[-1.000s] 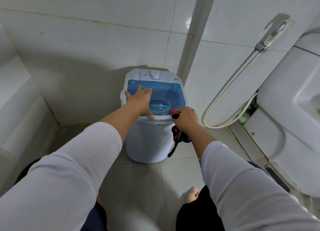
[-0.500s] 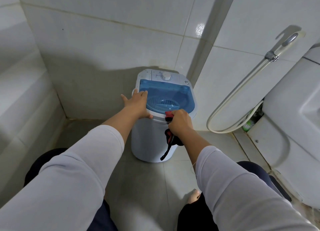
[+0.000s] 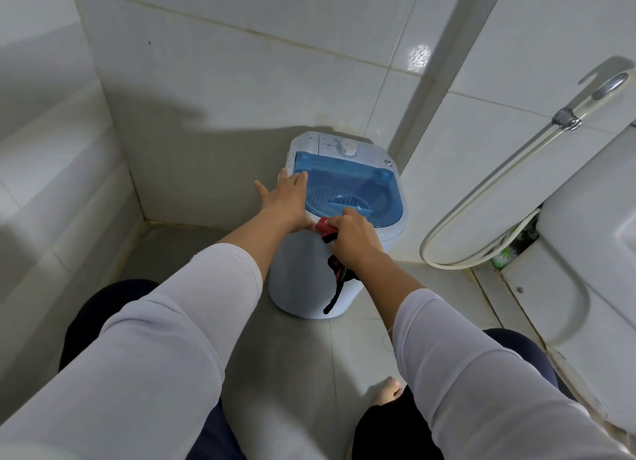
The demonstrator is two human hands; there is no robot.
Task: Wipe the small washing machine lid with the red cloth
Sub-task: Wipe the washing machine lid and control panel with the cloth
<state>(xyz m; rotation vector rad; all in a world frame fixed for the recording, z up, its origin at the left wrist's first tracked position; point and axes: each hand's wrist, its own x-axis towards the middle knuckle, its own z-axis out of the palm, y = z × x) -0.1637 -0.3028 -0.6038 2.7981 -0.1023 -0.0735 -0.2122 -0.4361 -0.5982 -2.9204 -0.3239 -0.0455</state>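
My left hand (image 3: 287,198) had slid off the blue lid (image 3: 358,191) to its left rim, fingers spread flat. My right hand (image 3: 354,235), gripping the red cloth (image 3: 325,226), had reached the lid's near edge; wiping looked under way.

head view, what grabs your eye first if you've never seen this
The small white washing machine with its translucent blue lid stands in the tiled corner. The right hand grips a red and black cloth at the lid's near edge, while the left hand rests flat on its left side.
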